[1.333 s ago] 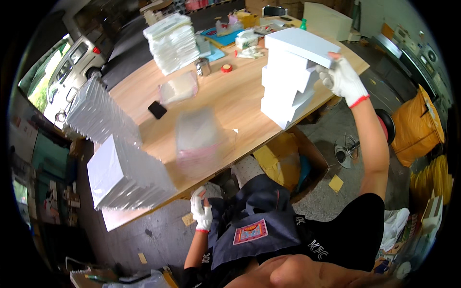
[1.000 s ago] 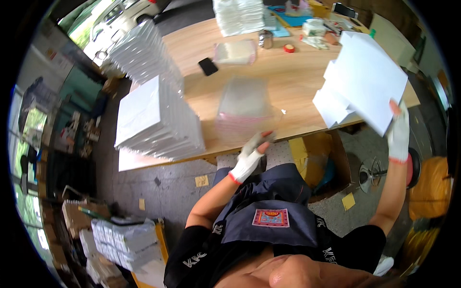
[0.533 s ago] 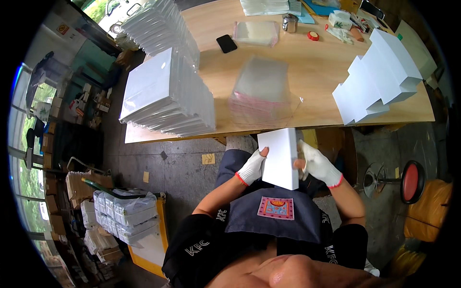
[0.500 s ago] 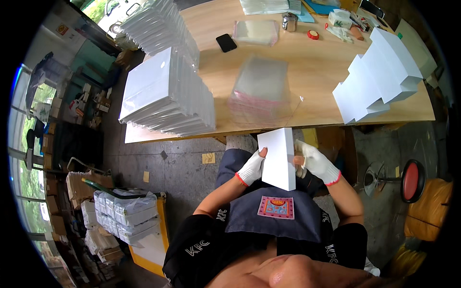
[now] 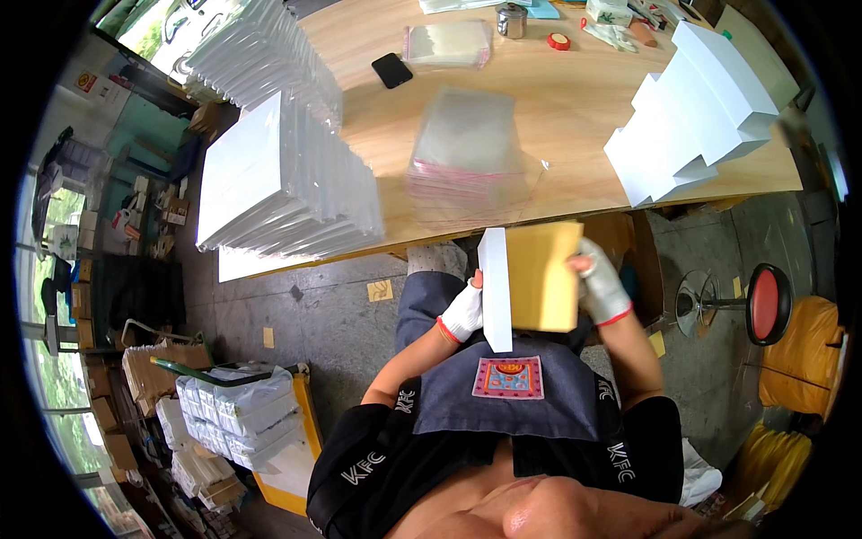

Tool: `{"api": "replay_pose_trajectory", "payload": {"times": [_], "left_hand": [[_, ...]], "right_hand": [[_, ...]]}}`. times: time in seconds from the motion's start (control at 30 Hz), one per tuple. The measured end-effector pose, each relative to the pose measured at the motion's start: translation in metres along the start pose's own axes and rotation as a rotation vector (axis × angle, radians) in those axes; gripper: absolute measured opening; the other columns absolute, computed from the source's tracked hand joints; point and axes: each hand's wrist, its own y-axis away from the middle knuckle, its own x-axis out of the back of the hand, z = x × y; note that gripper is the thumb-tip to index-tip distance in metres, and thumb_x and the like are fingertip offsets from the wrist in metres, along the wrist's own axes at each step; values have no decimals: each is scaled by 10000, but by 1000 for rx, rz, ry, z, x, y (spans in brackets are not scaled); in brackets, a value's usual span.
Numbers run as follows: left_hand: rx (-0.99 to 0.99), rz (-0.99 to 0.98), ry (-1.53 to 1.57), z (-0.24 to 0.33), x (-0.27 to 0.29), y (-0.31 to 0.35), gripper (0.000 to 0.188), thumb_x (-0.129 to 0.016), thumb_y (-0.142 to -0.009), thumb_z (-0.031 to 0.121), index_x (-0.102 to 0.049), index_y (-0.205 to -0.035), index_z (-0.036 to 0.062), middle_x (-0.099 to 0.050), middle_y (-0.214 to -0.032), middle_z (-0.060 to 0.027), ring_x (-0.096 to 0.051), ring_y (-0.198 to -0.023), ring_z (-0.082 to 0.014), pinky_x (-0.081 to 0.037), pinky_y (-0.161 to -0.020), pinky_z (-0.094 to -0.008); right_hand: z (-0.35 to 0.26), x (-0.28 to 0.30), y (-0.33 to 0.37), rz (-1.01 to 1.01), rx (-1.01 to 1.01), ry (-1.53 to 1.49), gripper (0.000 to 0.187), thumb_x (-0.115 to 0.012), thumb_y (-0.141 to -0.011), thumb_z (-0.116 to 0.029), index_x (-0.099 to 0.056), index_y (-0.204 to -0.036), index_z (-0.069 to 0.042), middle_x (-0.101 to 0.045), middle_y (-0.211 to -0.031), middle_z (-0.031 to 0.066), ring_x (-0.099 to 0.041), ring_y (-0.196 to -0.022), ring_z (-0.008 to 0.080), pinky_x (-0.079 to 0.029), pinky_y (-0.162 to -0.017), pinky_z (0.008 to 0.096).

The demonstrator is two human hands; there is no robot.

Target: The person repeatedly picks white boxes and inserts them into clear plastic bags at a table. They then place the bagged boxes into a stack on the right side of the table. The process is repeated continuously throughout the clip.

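Observation:
Over my lap, a flat white box [image 5: 496, 292] stands nearly on edge, its narrow side facing up. My left hand [image 5: 463, 312], in a white fingerless-tipped glove, is closed on the box's left side. A yellow panel [image 5: 544, 278] spreads out from the box's right side; whether it is a hinged cover or a separate piece I cannot tell. My right hand [image 5: 603, 286], gloved alike and a little blurred, grips that panel by its right edge. Beyond the box, a pile of clear plastic bags [image 5: 467, 139] with pink edges lies on the table [image 5: 561, 108].
Tall stacks of wrapped white boxes [image 5: 296, 180] stand at the table's left. More white boxes [image 5: 687, 117] are stacked unevenly at the right. A phone [image 5: 392, 70], a metal tin [image 5: 512, 20] and red tape [image 5: 558, 41] lie farther back. A red round stool [image 5: 769, 304] stands at right.
The white box has turned from showing its broad face to showing its narrow side. The yellow panel has come into sight at its right, with my right hand moved outward on it.

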Motion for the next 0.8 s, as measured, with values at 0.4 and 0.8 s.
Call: {"api": "replay_pose_trajectory", "payload": {"times": [0.4, 0.8], "left_hand": [[-153, 416, -685, 13, -22, -29, 498, -676, -820, 298, -502, -1190, 13, -609, -1052, -80, -592, -914, -159, -488, -792, -299], [-296, 396, -1802, 50, -85, -86, 558, -600, -799, 419, -503, -1181, 24, -573, -1145, -172, -556, -1037, -313, -435, -875, -365]], "right_hand": [[-10, 104, 1, -82, -201, 732, 636, -528, -884, -305, -288, -1387, 2, -611, -1105, 149, -608, -932, 230, -480, -828, 338], [19, 91, 2, 115, 65, 130, 668, -687, -732, -164, -380, -1309, -25, -542, -1158, 87, -555, -997, 164, -457, -822, 260]]}}
